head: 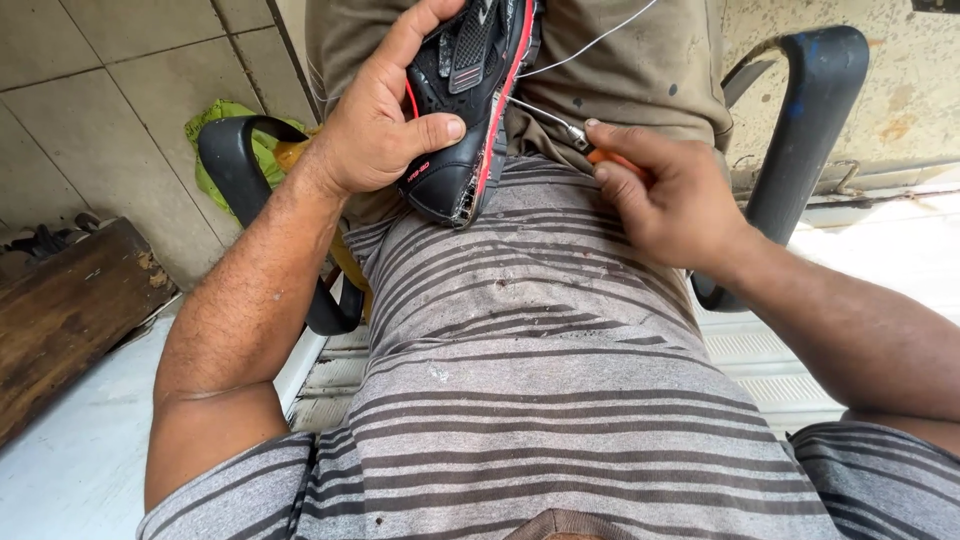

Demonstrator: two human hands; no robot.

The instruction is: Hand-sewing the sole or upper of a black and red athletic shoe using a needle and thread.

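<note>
Head view, looking straight down at a seated person's lap. Left hand (375, 120) clamps a black leather sports shoe with red trim (465, 100), thumb pressed across the side near the toe, fingers wrapped round the far side; the shoe rests on the lap, toe pointing toward the belly, its edge at the toe looks frayed and split from the sole. Right hand (665, 195) is closed in a pinch on an orange-handled awl with a thin metal shaft (570, 128), only a bit of orange handle shows between thumb and forefinger; the metal tip points left and meets the shoe's red sole edge just beside the left thumb. A thin white thread (590, 42) runs from the shoe area up and to the right across the olive-khaki trousers (640, 70). Grey shirt with dark horizontal stripes (540, 380) fills the lower half of the picture. Black plastic chair armrests on either side, left one (235, 150), right one (815, 110) with blue smears. Green cloth or bag (215, 120) behind the left armrest on the tiled floor (110, 90). Worn brown wooden board (65, 310) at far left.
</note>
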